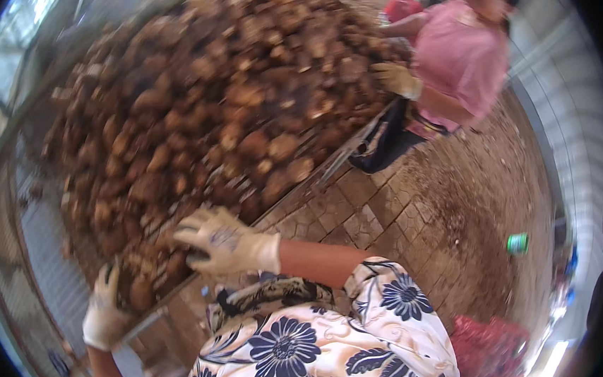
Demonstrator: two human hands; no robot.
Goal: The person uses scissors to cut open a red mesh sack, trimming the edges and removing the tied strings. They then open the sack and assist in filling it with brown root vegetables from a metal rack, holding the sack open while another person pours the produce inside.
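Observation:
A large heap of brown, rough-skinned tubers (197, 100) covers a raised table in front of me; motion blurs them. My right hand (228, 241), in a cream work glove with a printed mark, hovers over the heap's near edge with its fingers spread. Nothing shows in its grasp. My left hand (107, 309), also gloved, is at the near left corner beside a tuber (142, 293). Its visible fingers are apart; whether they touch that tuber is unclear.
A metal edge (330, 167) borders the table. Across at the right, a person in a pink shirt (458, 57) rests a gloved hand (397, 80) by the heap. Paving (353, 203), a green-labelled container (517, 243) and red net bags (487, 357) lie to my right.

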